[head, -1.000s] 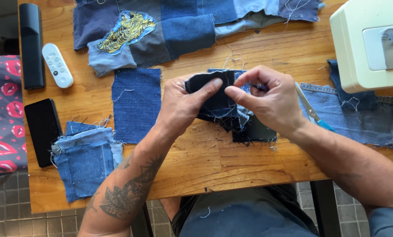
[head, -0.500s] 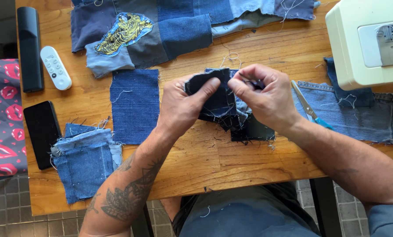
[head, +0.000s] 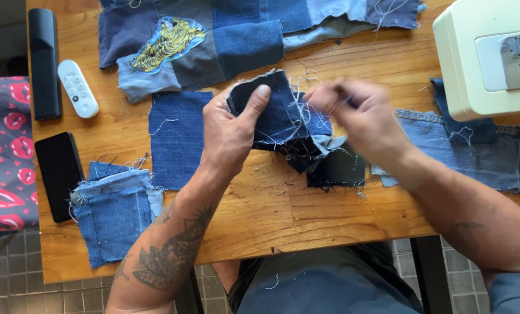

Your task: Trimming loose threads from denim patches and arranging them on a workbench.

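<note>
here the left hand (head: 231,131) pinches a dark denim patch (head: 274,113), thumb on top and fingers curled underneath, so its grip is closed on the cloth. the patch sits raised over the middle of the wooden counter (head: 271,209), folded over, with frayed pale threads hanging off its edges. the right hand (head: 359,116) is just beside the patch's right edge and blurred; its fingertips look bunched together near loose threads, but whether its grip has hold of anything cannot be told.

under the patch lie more dark scraps, among them a near-black square (head: 338,170) flat on the counter. left of the left hand lies a flat blue denim square (head: 176,139). further left, near the counter's front edge, sits a small stack of lighter denim pieces (head: 112,215). across the far side stretches a patchwork panel (head: 254,29) in several blues, with a yellow embroidered motif (head: 167,43) on its left part. a strip of blue denim (head: 475,151) runs along the right, partly under a cream sewing machine (head: 486,55).

at the left end a black phone (head: 59,174) lies face up, a white remote (head: 78,88) lies beyond it, and a long black bar-shaped device (head: 44,64) lies beside that. off the counter's left edge is dark fabric printed with red lips (head: 4,151).
</note>
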